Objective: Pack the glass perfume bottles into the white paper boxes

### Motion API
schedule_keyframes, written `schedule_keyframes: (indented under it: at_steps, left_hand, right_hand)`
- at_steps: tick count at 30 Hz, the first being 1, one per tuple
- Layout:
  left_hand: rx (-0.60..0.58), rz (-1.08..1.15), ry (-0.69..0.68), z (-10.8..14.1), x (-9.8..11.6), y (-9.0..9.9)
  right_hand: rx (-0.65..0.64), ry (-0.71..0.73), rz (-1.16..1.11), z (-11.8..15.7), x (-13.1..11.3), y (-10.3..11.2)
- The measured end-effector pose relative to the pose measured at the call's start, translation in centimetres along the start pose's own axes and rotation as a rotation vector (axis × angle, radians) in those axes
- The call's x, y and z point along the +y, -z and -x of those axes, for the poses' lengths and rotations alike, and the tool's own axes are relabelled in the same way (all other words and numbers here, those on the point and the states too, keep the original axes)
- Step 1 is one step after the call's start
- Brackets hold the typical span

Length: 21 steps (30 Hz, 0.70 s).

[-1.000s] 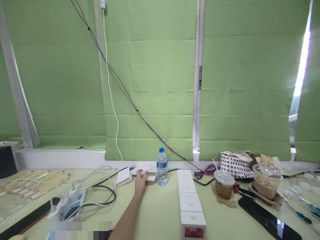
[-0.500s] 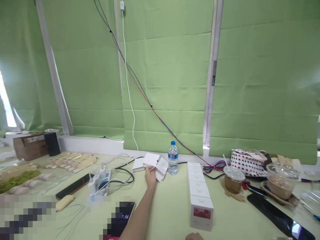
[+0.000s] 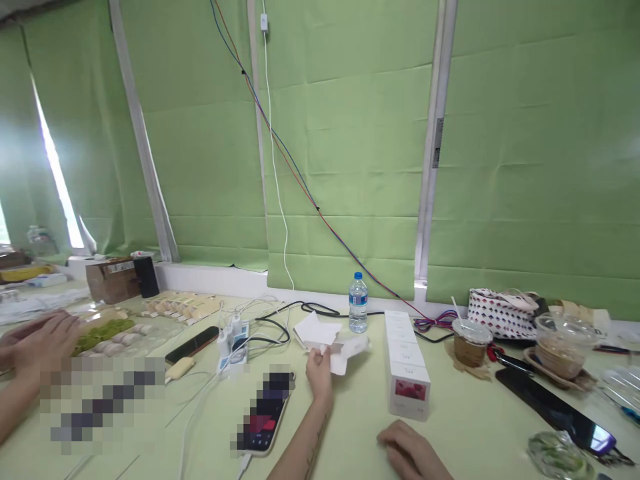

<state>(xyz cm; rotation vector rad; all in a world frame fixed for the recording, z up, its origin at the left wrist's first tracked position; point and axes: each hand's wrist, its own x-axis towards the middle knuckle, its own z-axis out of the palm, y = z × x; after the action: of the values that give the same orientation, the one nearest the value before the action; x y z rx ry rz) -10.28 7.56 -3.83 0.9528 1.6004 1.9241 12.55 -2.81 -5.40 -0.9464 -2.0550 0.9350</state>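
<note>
My left hand (image 3: 319,377) reaches forward, its fingers pinching an unfolded white cardboard box (image 3: 345,350) with flaps spread out. Against it on the left lies another white piece (image 3: 316,329); whether it belongs to the same box I cannot tell. Loosely bent and somewhat apart, the fingers of my right hand (image 3: 413,450) hang low over the table and hold nothing. Just beyond that hand stands a row of several white boxes (image 3: 407,373), the nearest with a red picture on its front. A water bottle (image 3: 358,307) stands upright behind the unfolded box.
A phone (image 3: 270,423) on a cable and a power strip (image 3: 234,347) with plugs are to the left. Another person's hands (image 3: 43,343) rest by green and white items (image 3: 107,337). On the right are a lidded cup (image 3: 470,343), a patterned bag (image 3: 500,313) and a black strap-like object (image 3: 555,410).
The view has shifted left. My left hand has pulled the white box nearer and its flaps are spread wider. More of my right hand shows, and another person's hands have come into view.
</note>
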Motion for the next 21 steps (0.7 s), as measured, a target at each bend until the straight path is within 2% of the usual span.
schedule_keyframes:
  at_steps: [6,12,15,18,21]
  left_hand:
    - [-0.239,0.013,-0.013,5.8,2.1,1.8]
    - [-0.388,-0.037,0.009,8.5,3.5,4.2]
    - [-0.537,-0.123,0.011,10.0,3.4,5.2]
    - [-0.656,-0.256,-0.066,11.6,2.8,6.0]
    - [-0.704,-0.401,-0.218,12.7,2.2,6.7]
  right_hand:
    - [0.086,-0.129,-0.216,0.3,-0.6,0.4]
    - [0.089,-0.154,-0.309,0.3,-0.8,0.4]
    - [0.159,-0.193,-0.358,0.4,-0.8,0.3]
    - [0.236,-0.192,-0.347,0.5,-0.8,0.3]
    - [0.302,-0.176,-0.251,0.4,-0.9,0.3]
